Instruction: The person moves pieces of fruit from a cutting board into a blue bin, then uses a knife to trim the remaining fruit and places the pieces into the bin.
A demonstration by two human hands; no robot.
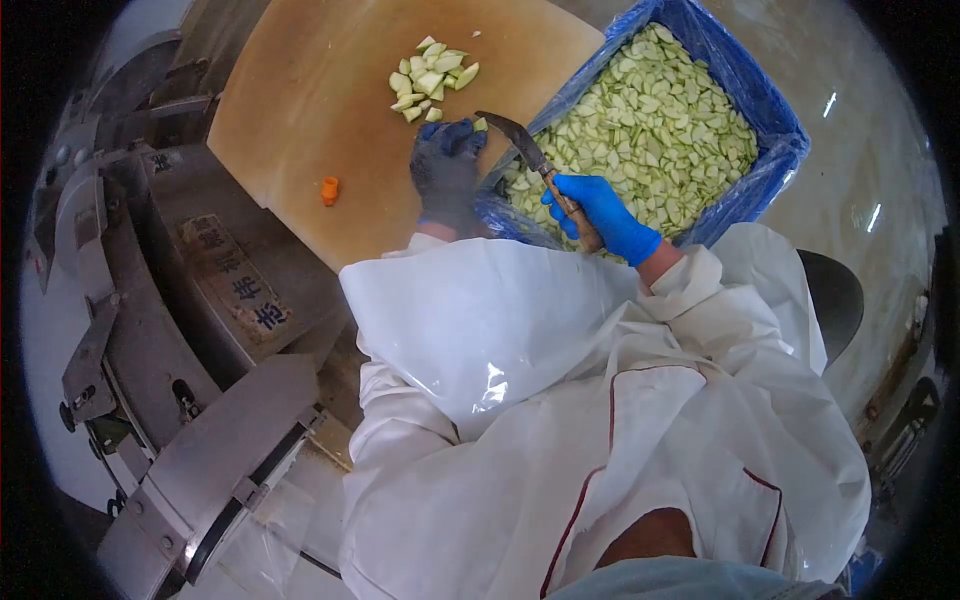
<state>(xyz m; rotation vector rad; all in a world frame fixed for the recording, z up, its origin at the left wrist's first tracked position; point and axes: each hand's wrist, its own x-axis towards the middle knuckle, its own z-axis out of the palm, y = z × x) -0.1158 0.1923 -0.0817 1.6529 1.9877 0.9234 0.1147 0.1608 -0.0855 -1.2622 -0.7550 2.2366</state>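
Observation:
My right hand (607, 217), in a blue glove, grips the wooden handle of a knife with a curved dark blade (520, 138). The blade points up and left, its tip close to my left hand (447, 172), which wears a dark grey glove. The fingers of that hand are curled at the board, closed on a small pale green vegetable piece (480, 125); most of their grip is hidden. Just beyond lies a loose pile of cut green vegetable pieces (430, 78) on the tan cutting board (300, 110).
A blue crate (785, 130) lined with clear plastic stands at the right, full of sliced green pieces (650, 120). A small orange object (329, 191) sits on the board's left part. Metal machinery (200, 260) borders the left side. A white apron (490, 320) covers my lap.

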